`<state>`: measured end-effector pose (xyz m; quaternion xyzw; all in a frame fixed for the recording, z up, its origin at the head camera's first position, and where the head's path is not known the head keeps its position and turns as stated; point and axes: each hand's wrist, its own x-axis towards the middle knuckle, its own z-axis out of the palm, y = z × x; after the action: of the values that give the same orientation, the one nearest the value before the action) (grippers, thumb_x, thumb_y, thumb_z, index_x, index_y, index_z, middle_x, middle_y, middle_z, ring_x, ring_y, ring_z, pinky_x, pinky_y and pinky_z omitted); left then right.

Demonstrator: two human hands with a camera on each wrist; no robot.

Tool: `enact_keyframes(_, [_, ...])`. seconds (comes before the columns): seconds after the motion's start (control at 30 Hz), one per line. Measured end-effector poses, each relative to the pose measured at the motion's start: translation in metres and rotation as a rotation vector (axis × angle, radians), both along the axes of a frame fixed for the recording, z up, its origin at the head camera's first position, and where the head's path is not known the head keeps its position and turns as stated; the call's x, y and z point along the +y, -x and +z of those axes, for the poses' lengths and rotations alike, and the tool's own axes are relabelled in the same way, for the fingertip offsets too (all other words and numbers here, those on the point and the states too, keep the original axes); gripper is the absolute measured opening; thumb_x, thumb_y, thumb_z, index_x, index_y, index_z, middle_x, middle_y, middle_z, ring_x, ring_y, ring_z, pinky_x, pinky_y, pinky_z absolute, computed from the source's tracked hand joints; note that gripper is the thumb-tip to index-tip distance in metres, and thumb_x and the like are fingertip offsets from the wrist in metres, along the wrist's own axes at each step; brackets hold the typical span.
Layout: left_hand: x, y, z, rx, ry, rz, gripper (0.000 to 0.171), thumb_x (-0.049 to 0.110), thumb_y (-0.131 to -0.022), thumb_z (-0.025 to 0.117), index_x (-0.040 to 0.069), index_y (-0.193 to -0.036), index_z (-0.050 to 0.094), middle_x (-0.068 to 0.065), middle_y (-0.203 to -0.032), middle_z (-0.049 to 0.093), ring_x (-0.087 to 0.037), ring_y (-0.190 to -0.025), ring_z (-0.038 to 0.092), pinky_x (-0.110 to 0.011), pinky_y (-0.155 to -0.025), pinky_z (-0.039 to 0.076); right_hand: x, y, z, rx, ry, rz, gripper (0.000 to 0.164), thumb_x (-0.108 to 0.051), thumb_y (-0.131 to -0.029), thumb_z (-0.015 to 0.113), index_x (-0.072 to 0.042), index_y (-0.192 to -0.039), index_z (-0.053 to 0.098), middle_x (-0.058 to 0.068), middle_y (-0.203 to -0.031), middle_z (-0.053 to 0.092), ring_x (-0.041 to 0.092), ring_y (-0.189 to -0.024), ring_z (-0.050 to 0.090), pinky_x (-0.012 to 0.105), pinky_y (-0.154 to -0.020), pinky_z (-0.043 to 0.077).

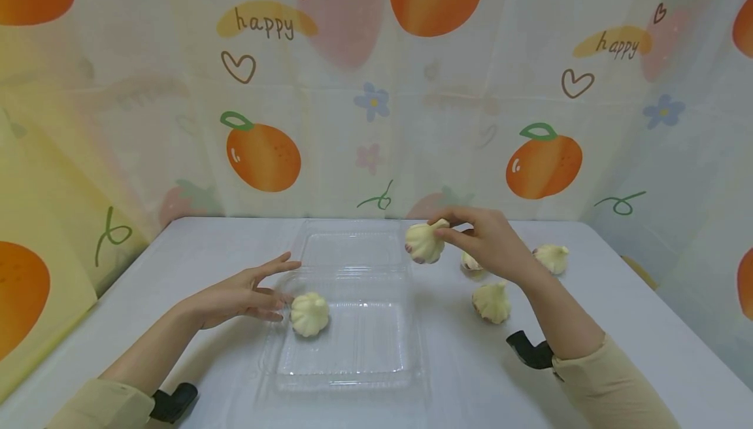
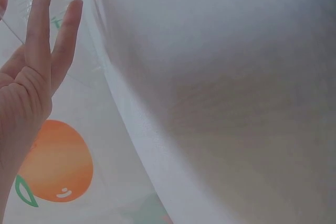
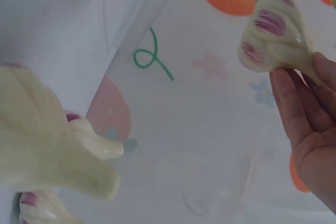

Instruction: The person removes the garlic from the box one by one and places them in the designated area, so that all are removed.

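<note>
My right hand (image 1: 484,240) pinches a garlic bulb (image 1: 425,243) by its stem, holding it above the table to the right of a clear plastic box. The same garlic bulb (image 3: 273,34), with purple streaks, shows between thumb and fingers in the right wrist view. The clear box (image 1: 376,350) lies with its lid (image 1: 353,249) folded back behind it. One garlic bulb (image 1: 309,314) sits inside at the left. My left hand (image 1: 241,299) is at the box's left edge, fingers spread and holding nothing; in the left wrist view the fingers (image 2: 39,24) look straight.
Right of the box, one garlic bulb (image 1: 491,302) lies near, another (image 1: 470,263) is partly behind my right hand, and a third (image 1: 551,259) lies farther right. A fruit-printed curtain (image 1: 412,128) hangs behind the white table (image 1: 206,246).
</note>
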<state>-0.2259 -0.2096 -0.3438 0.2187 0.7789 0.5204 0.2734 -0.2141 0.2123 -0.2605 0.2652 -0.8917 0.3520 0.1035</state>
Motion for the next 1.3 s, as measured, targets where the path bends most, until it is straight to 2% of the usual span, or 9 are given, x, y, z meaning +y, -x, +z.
enact_keyframes(0.17, [0.0, 0.0, 0.0, 0.001, -0.004, -0.003, 0.074, 0.015, -0.097, 0.059, 0.01, -0.158, 0.018, -0.007, -0.167, -0.019, -0.022, -0.13, 0.057, -0.036, -0.097, 0.059, 0.012, -0.001, 0.005, -0.011, -0.025, -0.019, 0.018, -0.029, -0.095, 0.066, -0.023, -0.111, 0.072, -0.007, -0.104, 0.074, 0.011, -0.097, 0.063, 0.021, -0.086, 0.06])
enact_keyframes(0.37, [0.0, -0.001, 0.0, 0.008, 0.005, -0.001, 0.074, 0.015, -0.097, 0.059, 0.01, -0.158, 0.018, -0.007, -0.167, -0.019, -0.024, -0.13, 0.056, -0.036, -0.097, 0.059, 0.028, 0.001, 0.007, 0.02, -0.076, -0.047, 0.017, -0.032, -0.096, 0.064, -0.028, -0.11, 0.072, -0.008, -0.104, 0.073, 0.009, -0.095, 0.064, 0.025, -0.086, 0.059])
enact_keyframes(0.53, [0.0, -0.001, 0.001, 0.005, 0.0, -0.002, 0.074, 0.015, -0.097, 0.059, 0.01, -0.158, 0.018, -0.007, -0.167, -0.018, -0.022, -0.129, 0.057, -0.036, -0.097, 0.059, 0.04, 0.0, 0.008, -0.006, -0.089, -0.067, 0.016, -0.033, -0.097, 0.063, -0.03, -0.109, 0.072, -0.008, -0.105, 0.072, 0.012, -0.098, 0.066, 0.027, -0.083, 0.056])
enact_keyframes(0.73, [0.0, -0.001, 0.001, 0.003, -0.004, 0.0, 0.075, 0.015, -0.097, 0.06, 0.009, -0.158, 0.018, -0.007, -0.168, -0.018, -0.022, -0.129, 0.056, -0.036, -0.097, 0.059, 0.053, 0.0, 0.01, -0.029, -0.108, -0.079, 0.015, -0.032, -0.097, 0.064, -0.027, -0.108, 0.072, -0.005, -0.105, 0.073, 0.015, -0.101, 0.067, 0.026, -0.082, 0.055])
enact_keyframes(1.0, [0.0, 0.0, -0.001, 0.004, -0.006, -0.002, 0.077, 0.016, -0.096, 0.062, 0.009, -0.158, 0.018, -0.007, -0.167, -0.018, -0.024, -0.13, 0.056, -0.036, -0.097, 0.059, 0.074, -0.001, 0.013, -0.049, -0.156, -0.089, 0.014, -0.03, -0.097, 0.063, -0.027, -0.107, 0.072, -0.004, -0.099, 0.072, 0.006, -0.094, 0.062, 0.022, -0.081, 0.053])
enact_keyframes(1.3, [-0.001, 0.003, -0.003, 0.004, 0.003, 0.001, 0.076, 0.016, -0.096, 0.061, 0.01, -0.158, 0.018, -0.007, -0.167, -0.018, -0.025, -0.13, 0.056, -0.037, -0.097, 0.059, 0.1, -0.002, 0.012, -0.095, -0.195, -0.146, 0.015, -0.03, -0.098, 0.062, -0.025, -0.107, 0.073, 0.0, -0.104, 0.072, 0.003, -0.092, 0.061, 0.024, -0.079, 0.052])
